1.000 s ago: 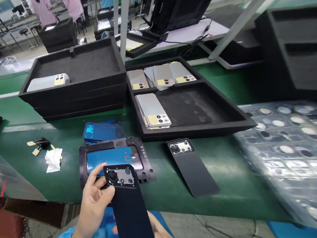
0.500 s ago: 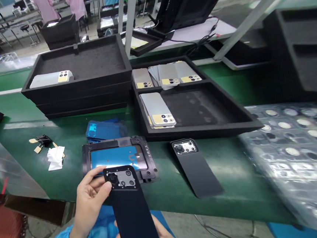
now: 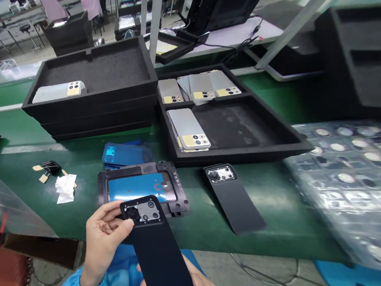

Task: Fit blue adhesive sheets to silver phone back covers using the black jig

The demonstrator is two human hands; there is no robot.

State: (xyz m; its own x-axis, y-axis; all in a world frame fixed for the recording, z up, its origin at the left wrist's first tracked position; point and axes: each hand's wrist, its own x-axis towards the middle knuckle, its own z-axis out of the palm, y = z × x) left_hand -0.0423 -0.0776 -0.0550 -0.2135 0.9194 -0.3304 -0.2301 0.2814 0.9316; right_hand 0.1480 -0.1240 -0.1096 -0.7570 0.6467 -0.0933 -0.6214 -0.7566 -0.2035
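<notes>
A dark phone back cover [image 3: 165, 258] with a silver camera area is held tilted over the table's front edge. My left hand [image 3: 107, 239] pinches its upper left corner beside the camera area, thumb on top. Lower down, my right hand [image 3: 200, 278] grips the cover around its sides; part of that hand is hidden beneath it. Just beyond the held cover lies a black frame fixture [image 3: 180, 193] with a blue-filmed plate [image 3: 131, 188] in it. A second dark phone back cover [image 3: 238, 205] rests on the green table to the right.
Behind the fixture sit blue film sheets [image 3: 126, 154]. A black divided tray [image 3: 245, 158] holds silver phone covers [image 3: 189, 127]. Stacked black trays [image 3: 97, 111] stand at back left. Clear plastic blister trays [image 3: 352, 200] lie right; a crumpled tissue [image 3: 65, 188] and a binder clip [image 3: 50, 167] lie left.
The view has shifted slightly. Both hands keep their hold on the dark phone back cover, which sits a little further left and higher in the picture.
</notes>
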